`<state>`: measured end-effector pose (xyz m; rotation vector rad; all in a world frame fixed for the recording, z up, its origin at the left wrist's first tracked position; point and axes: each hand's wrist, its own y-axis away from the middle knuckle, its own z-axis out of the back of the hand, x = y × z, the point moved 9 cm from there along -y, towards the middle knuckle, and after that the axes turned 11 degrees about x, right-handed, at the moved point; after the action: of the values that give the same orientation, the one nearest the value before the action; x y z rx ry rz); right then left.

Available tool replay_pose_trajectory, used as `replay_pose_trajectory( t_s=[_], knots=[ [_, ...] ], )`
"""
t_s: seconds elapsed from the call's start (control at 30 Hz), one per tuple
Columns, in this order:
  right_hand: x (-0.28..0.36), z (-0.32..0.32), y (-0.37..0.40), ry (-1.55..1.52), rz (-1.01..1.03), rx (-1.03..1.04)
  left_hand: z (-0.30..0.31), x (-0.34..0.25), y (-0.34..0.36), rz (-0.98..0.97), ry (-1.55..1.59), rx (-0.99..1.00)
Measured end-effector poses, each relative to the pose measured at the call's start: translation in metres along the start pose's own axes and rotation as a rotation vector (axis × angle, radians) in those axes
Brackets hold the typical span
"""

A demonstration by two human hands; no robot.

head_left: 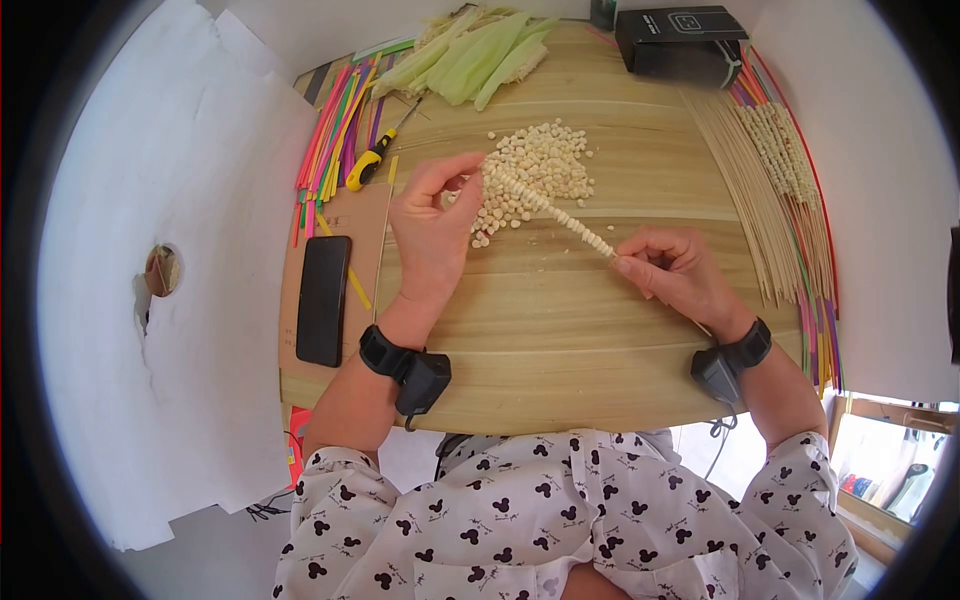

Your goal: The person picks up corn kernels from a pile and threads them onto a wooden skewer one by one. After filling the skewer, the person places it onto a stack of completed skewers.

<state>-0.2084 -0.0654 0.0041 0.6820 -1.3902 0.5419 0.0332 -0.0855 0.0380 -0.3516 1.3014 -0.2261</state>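
Observation:
A thin stick threaded with a row of pale kernels (553, 212) slants down to the right between my two hands, above the table. My left hand (437, 222) has its thumb and finger closed near the stick's upper left end; whether they grip the stick or a kernel is too small to tell. With closed fingers, my right hand (677, 272) pinches the stick at the lower end of the row. Behind the row lies a heap of loose pale kernels (548, 160), partly hidden by my left hand.
Coloured straws (330, 135), a yellow screwdriver (372, 163) and a black phone (324, 300) lie at the left. Green husks (465, 55) and a black box (680, 45) are at the back. Bare sticks (745, 200) and kernel-threaded sticks (780, 155) lie at the right.

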Motion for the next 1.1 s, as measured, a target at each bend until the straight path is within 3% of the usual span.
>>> replay_pose_trajectory(
  t_s=[0.47,0.53,0.57,0.63,0.73,1.1],
  knots=[
    [-0.003,0.017,0.000,-0.013,0.001,-0.117,-0.007,0.007,-0.003,0.106,-0.007,0.069],
    [-0.002,0.020,0.000,-0.003,-0.004,-0.135,-0.023,0.011,-0.002,0.161,-0.251,0.325],
    [-0.001,0.019,0.000,-0.004,-0.006,-0.137,-0.024,0.010,-0.002,0.161,-0.250,0.328],
    [0.000,0.018,0.000,-0.015,-0.015,-0.142,-0.041,-0.010,0.001,-0.041,-0.462,0.450],
    [-0.003,0.019,0.000,-0.013,-0.019,-0.138,-0.052,-0.022,0.007,-0.189,-0.626,0.428],
    [0.000,0.016,-0.001,-0.019,-0.009,-0.119,-0.062,-0.019,0.010,-0.256,-0.648,0.432]
  ],
)
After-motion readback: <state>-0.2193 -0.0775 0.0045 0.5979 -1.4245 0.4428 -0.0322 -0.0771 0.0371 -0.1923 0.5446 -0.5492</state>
